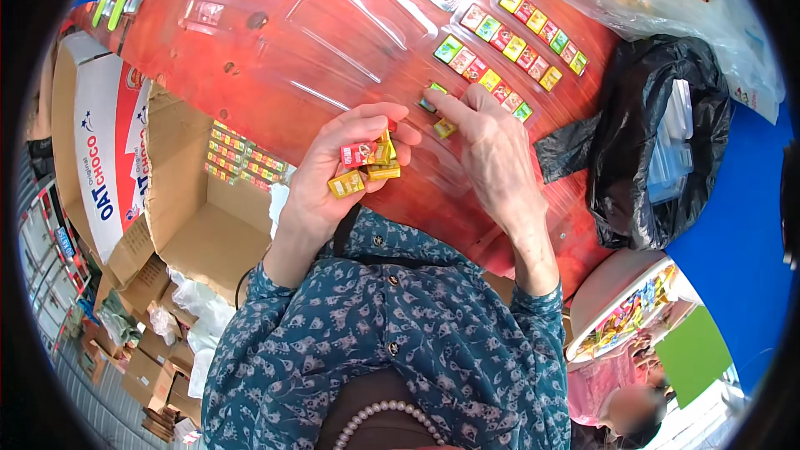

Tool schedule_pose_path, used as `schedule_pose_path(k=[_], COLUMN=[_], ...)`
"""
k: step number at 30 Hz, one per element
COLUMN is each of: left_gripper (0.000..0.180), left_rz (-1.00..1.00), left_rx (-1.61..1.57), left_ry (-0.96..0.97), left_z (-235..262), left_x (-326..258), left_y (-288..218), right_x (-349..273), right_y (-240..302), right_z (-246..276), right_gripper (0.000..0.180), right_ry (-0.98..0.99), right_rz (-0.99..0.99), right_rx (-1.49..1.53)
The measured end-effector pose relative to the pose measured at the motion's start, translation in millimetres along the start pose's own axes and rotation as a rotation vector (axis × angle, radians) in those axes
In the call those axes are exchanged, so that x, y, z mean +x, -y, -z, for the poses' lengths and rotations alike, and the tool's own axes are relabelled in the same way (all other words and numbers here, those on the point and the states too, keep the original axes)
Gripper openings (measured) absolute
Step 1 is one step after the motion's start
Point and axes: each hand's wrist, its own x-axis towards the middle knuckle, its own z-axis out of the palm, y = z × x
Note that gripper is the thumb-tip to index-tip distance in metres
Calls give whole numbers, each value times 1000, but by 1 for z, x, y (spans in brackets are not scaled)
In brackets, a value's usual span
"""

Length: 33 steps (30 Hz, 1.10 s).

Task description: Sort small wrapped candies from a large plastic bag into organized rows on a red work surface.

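My left hand (321, 162), palm up with fingers curled, cradles several small red and yellow candy packs (358, 155). To its right my right hand (498, 150) reaches down over a clear plastic tray, fingers drawn together. A small yellow candy pack (444, 128) shows at its fingertips, and a green one (432, 92) lies partly under its index finger. Just beyond, a filled clear tray (482, 72) holds a row of mixed yellow, red, pink and green packs. Further filled trays (512, 44) lie behind it.
Unfilled clear trays (367, 0) lie across the red table (275, 75). At right stand a black bag (621, 150) of clear plastic pieces and a white tub (583, 317) of colourful sweets. An open carton (208, 225) at left contains filled trays. Another person (608, 392) is at lower right.
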Motion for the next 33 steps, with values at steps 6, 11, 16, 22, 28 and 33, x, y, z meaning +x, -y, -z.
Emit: schedule_pose_path(k=[6, 11, 16, 22, 28, 33], left_gripper=[29, 29, 28, 27, 28, 30], left_rz=[-5, -9, -20, -17, -32, -42], left_rx=[-18, -19, -29, -46, -71, -40], left_ry=[6, 2, 4, 24, 22, -12], left_z=[2, 3, 0, -1, 0, 5], left_x=[1, 1, 4, 5, 2, -1], left_y=[-1, -4, -3, -4, -5, -8], right_x=[6, 4, 1, 1, 11, 8], right_y=[8, 13, 15, 6, 15, 20], right_z=[3, 3, 4, 3, -14, -37], right_gripper=[27, 20, 17, 16, 16, 22], right_ry=[41, 65, 68, -15, -261, -167], right_rz=[69, 87, 88, 94, 132, 215], right_rx=[-61, -123, -149, -80, -12, -99])
